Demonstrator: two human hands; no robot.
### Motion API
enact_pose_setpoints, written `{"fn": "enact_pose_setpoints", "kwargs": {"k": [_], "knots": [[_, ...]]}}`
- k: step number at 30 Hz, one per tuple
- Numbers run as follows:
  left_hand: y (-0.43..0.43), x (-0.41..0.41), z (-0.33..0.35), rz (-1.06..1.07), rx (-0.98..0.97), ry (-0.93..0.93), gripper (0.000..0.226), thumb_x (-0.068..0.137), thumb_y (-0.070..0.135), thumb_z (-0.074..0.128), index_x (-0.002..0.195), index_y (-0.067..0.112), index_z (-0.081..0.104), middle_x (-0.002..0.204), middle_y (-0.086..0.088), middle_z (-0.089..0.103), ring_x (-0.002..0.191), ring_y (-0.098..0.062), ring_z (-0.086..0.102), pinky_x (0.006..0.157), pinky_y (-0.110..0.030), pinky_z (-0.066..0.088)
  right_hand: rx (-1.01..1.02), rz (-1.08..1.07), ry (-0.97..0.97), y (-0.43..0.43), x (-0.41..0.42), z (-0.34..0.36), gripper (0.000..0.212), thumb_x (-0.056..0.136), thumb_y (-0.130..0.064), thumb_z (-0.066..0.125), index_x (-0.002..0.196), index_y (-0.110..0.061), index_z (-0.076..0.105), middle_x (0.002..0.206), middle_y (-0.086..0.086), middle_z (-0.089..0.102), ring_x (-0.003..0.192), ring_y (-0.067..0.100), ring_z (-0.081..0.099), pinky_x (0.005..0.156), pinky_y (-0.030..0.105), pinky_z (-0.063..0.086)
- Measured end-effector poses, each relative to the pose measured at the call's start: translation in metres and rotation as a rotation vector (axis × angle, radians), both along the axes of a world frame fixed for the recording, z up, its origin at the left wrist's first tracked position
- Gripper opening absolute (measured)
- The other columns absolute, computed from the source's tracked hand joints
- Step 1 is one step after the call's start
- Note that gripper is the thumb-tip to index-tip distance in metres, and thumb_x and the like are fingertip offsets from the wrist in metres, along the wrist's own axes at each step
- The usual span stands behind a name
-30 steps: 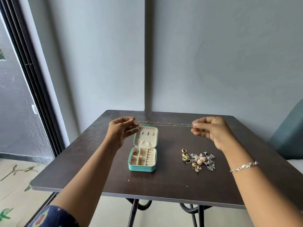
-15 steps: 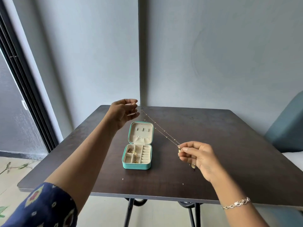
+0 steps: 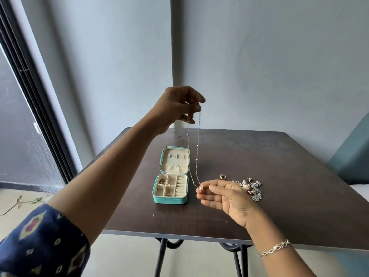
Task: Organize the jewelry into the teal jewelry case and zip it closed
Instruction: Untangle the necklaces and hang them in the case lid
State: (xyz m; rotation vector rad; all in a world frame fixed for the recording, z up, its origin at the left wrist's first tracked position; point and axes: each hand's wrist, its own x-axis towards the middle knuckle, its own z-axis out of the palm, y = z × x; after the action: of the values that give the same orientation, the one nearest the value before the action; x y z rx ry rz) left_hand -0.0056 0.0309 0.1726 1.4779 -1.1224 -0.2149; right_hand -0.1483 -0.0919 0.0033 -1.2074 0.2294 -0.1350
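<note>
The teal jewelry case [image 3: 159,197] lies open on the dark table [image 3: 279,176], its lid upright and gold pieces in its left compartments. A thin beaded chain necklace [image 3: 197,148] hangs doubled to the right of the case. My left hand [image 3: 177,106], raised high, pinches its top ends. My right hand [image 3: 223,194], low over the table, pinches the pendant at its bottom. A heap of silver and gold jewelry [image 3: 250,187] lies behind my right hand, partly hidden, with a gold ring [image 3: 223,176] at its left.
The table stands in a corner of grey walls. A dark-framed sliding door [image 3: 30,86] is at the left and a teal chair [image 3: 353,154] at the right. A silver bracelet [image 3: 274,248] circles my right wrist.
My left hand has risen well above the table with the chain's ends. My right hand has dropped low with the pendant, so the necklace went from level to hanging near vertical.
</note>
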Motion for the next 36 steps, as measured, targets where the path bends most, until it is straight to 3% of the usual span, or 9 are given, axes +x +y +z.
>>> {"fn": "enact_pose_setpoints", "kwargs": {"k": [5, 11, 14, 19, 22, 27, 30, 33, 36], "knots": [[-0.002, -0.013, 0.006, -0.035, 0.083, -0.131, 0.022, 0.081, -0.012, 0.057, 0.084, 0.010, 0.062, 0.060, 0.008, 0.058, 0.049, -0.010, 0.053, 0.054, -0.022, 0.053, -0.111, -0.037, -0.017, -0.013, 0.008, 0.009, 0.023, 0.094, -0.008, 0.042, 0.103, -0.003, 0.063, 0.110, 0.017, 0.066, 0.107, 0.025, 0.062, 0.091, 0.034, 0.050], [-0.004, -0.017, 0.007, -0.023, 0.107, -0.161, 0.023, 0.081, -0.012, 0.058, 0.080, 0.010, 0.062, 0.056, 0.009, 0.061, 0.045, -0.007, 0.053, 0.050, -0.019, 0.049, -0.317, 0.069, -0.051, -0.013, 0.020, 0.028, 0.035, 0.085, 0.011, 0.049, 0.114, -0.006, 0.056, 0.118, 0.009, 0.061, 0.116, 0.016, 0.054, 0.095, 0.023, 0.043], [-0.006, -0.018, 0.007, -0.018, 0.106, -0.162, 0.024, 0.081, -0.013, 0.057, 0.079, 0.010, 0.061, 0.054, 0.009, 0.061, 0.045, -0.006, 0.053, 0.049, -0.018, 0.048, -0.340, 0.131, -0.037, -0.005, 0.021, 0.029, 0.037, 0.081, 0.014, 0.053, 0.114, -0.004, 0.057, 0.106, 0.007, 0.066, 0.102, 0.013, 0.061, 0.082, 0.017, 0.051], [-0.009, -0.013, 0.004, 0.018, 0.116, -0.163, 0.024, 0.081, -0.013, 0.057, 0.077, 0.010, 0.061, 0.060, 0.001, 0.059, 0.043, -0.006, 0.053, 0.049, -0.019, 0.050, -0.313, -0.001, 0.031, 0.004, 0.013, 0.014, 0.019, 0.086, 0.009, 0.051, 0.089, -0.004, 0.065, 0.076, 0.006, 0.071, 0.068, 0.013, 0.067, 0.063, 0.021, 0.053], [-0.011, -0.004, 0.000, 0.035, 0.148, -0.150, 0.024, 0.081, -0.014, 0.057, 0.077, 0.009, 0.060, 0.051, 0.008, 0.058, 0.042, -0.006, 0.053, 0.048, -0.020, 0.051, -0.310, -0.046, 0.053, 0.007, 0.004, 0.004, 0.020, 0.087, 0.008, 0.050, 0.084, -0.005, 0.066, 0.071, 0.005, 0.071, 0.064, 0.014, 0.066, 0.060, 0.022, 0.052], [-0.019, 0.016, -0.007, 0.077, 0.250, -0.164, 0.021, 0.081, -0.014, 0.057, 0.079, 0.007, 0.060, 0.066, -0.006, 0.055, 0.044, -0.004, 0.054, 0.050, -0.025, 0.055, -0.231, -0.132, 0.035, 0.018, -0.004, -0.009, 0.018, 0.084, 0.009, 0.055, 0.080, -0.003, 0.067, 0.068, 0.008, 0.069, 0.058, 0.013, 0.065, 0.054, 0.020, 0.051], [-0.026, 0.032, -0.014, 0.085, 0.325, -0.186, 0.020, 0.081, -0.015, 0.056, 0.086, 0.004, 0.060, 0.067, -0.009, 0.055, 0.044, -0.004, 0.056, 0.049, -0.020, 0.052, -0.212, -0.200, 0.030, 0.024, -0.008, -0.018, 0.014, 0.082, 0.008, 0.059, 0.081, -0.004, 0.067, 0.069, 0.011, 0.068, 0.054, 0.012, 0.062, 0.051, 0.020, 0.050], [-0.036, 0.047, -0.022, 0.087, 0.394, -0.228, 0.020, 0.080, -0.017, 0.056, 0.088, 0.002, 0.061, 0.066, -0.009, 0.057, 0.044, -0.005, 0.057, 0.050, -0.017, 0.051, -0.237, -0.309, -0.012, 0.030, -0.009, -0.028, 0.014, 0.081, 0.006, 0.061, 0.088, -0.005, 0.058, 0.064, 0.009, 0.068, 0.052, 0.014, 0.060, 0.050, 0.022, 0.049], [-0.050, 0.062, -0.032, 0.102, 0.444, -0.287, 0.019, 0.078, -0.015, 0.059, 0.085, 0.002, 0.062, 0.064, -0.007, 0.058, 0.044, -0.006, 0.059, 0.053, -0.019, 0.054, -0.319, -0.434, -0.075, 0.034, -0.006, -0.037, 0.014, 0.081, 0.006, 0.061, 0.080, -0.006, 0.055, 0.059, 0.007, 0.067, 0.050, 0.013, 0.059, 0.048, 0.021, 0.047]]}}
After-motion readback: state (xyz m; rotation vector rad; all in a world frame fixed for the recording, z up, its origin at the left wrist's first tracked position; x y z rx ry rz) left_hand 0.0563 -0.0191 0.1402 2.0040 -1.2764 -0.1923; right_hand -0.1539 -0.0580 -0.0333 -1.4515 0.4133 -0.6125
